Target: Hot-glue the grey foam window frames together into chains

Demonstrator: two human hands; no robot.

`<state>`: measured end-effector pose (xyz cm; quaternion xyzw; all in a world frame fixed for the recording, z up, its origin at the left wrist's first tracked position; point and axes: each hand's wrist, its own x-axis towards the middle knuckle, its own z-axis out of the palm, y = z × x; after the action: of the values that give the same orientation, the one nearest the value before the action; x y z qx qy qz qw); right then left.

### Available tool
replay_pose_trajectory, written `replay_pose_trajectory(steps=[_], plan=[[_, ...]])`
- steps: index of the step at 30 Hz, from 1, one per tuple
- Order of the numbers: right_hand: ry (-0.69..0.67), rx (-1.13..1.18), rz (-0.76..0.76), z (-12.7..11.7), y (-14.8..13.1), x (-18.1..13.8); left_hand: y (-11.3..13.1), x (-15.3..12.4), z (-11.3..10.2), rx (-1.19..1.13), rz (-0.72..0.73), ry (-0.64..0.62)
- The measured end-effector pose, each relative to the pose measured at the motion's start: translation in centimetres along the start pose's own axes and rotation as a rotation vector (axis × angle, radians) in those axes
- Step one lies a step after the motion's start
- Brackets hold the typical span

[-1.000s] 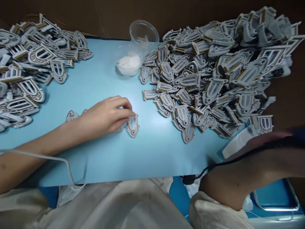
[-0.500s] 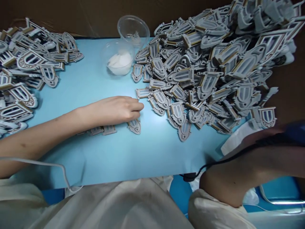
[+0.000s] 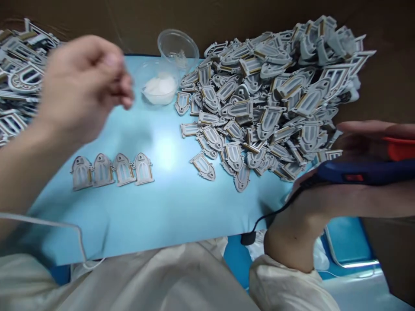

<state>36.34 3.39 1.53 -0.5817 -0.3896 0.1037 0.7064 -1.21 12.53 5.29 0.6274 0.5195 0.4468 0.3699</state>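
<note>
My left hand (image 3: 89,82) is raised over the left side of the table, blurred, its fingers curled in with the thumb against them. Whatever it may hold is hidden. Below it, several small grey arched window pieces (image 3: 123,169) stand side by side in a row, rounded ends away from me. Another arched piece (image 3: 202,166) lies tilted by itself near the right pile. At the right edge, my right hand (image 3: 366,129) is wrapped round a blue corded tool (image 3: 340,172) with red parts. Much of that hand and the tool's far end are out of view.
A large heap of grey arched pieces (image 3: 269,108) covers the back right of the blue table (image 3: 181,207). White-faced pieces (image 3: 26,80) pile up at the left. Clear plastic tubs (image 3: 160,88) stand at the back, one holding white material. A white cable (image 3: 42,222) crosses the lower left.
My left hand has lifted from the table's middle and swung up and left, uncovering the row. The lone arched piece lies further right. More of my right hand and its blue tool shows.
</note>
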Motion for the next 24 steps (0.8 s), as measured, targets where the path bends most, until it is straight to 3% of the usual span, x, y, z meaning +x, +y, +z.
replay_pose_trajectory(steps=[1,2,5,7,9,11,14,18,24], plan=[[0.097,0.022,-0.195,0.8,-0.4,-0.7,-1.0,0.2,-1.9,0.052,-0.061,0.028],[0.107,0.051,-0.292,1.6,-0.8,-1.4,-2.1,0.2,-3.6,0.083,-0.079,0.152],[0.014,0.148,-0.276,3.6,-1.6,-3.6,-4.8,-1.8,-6.8,0.161,-0.19,0.399],[-0.079,0.191,-0.189,4.4,-2.0,-5.0,-5.2,-4.5,-7.3,0.229,-0.226,0.312],[-0.279,0.2,-0.08,4.7,-2.4,-6.5,-4.9,-7.4,-6.8,0.387,-0.208,0.012],[-0.574,0.144,0.038,4.8,-2.8,-7.8,-4.4,-9.8,-5.8,0.477,-0.05,-0.24],[-0.962,-0.047,0.14,5.2,-3.5,-9.5,-4.5,-11.6,-4.3,0.576,0.166,-0.42],[-1.21,-0.233,0.177,6.2,-4.1,-11.4,-5.5,-12.4,-3.0,0.719,0.221,-0.484],[-1.358,-0.345,0.01,6.5,-4.2,-13.2,-6.1,-13.2,-1.3,0.758,0.236,-0.35]])
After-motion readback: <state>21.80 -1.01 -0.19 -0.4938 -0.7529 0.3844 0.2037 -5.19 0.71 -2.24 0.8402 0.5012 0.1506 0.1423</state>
